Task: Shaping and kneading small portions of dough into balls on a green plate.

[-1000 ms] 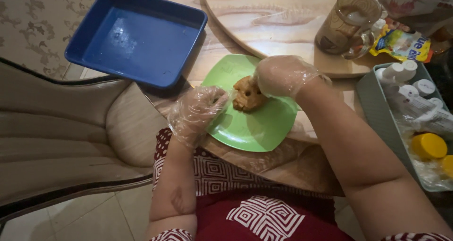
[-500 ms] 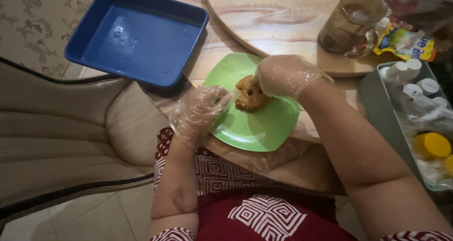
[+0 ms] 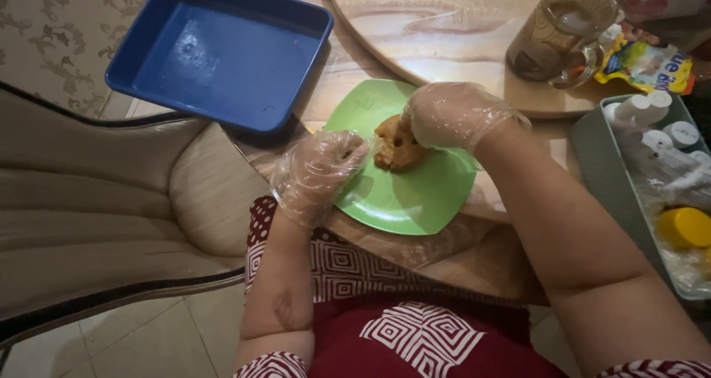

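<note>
Brown lump of food point(image 3: 394, 147) is sitting mid green plate point(image 3: 415, 193) at table edge. Right hand point(image 3: 452, 115), gloved, is curling over it, fingers closed on lump. Left hand point(image 3: 318, 172), gloved & loosely curled, is holding nothing, bracing plate rim w/ fingertips. Looks like pulling/shaping step; next move needs steady plate.

This is a home dining spot. A marble-patterned worktop point(image 3: 348, 59) carries a round raised turntable point(image 3: 444, 22) at the far side, with a glass mug point(image 3: 566, 30) on it. A cushioned beige chair point(image 3: 111, 208) with a dark curved frame stands at the left, against patterned wallpaper point(image 3: 44, 37). Pale floor tiles point(image 3: 148, 341) show near the bottom, and a tray of small bottles point(image 3: 652, 163) sits at the right.
</note>
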